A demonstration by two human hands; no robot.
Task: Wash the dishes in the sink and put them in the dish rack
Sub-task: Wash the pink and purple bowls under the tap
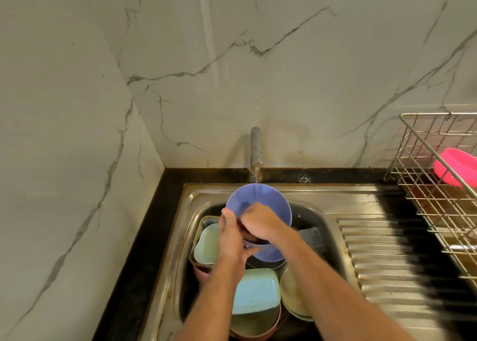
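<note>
A round blue bowl (260, 206) is being held tilted under the tap (256, 147), above the crowded steel sink (333, 206): left hand (231, 233) gripping its rim, right hand (260, 223) pressing inside. The wire rack (438, 185) is standing well apart, right.

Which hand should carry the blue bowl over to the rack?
Probably right: the rack stands on that side. The right hand is inside the bowl, while the left hand grips its near rim.

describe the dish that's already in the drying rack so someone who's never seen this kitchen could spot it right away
Start at the steel sink and look right, past the ribbed drainboard, to the wire dish rack against the marble wall. The pink bowl lies tilted inside it, the only bright pink dish and the only one outside the basin.
</note>
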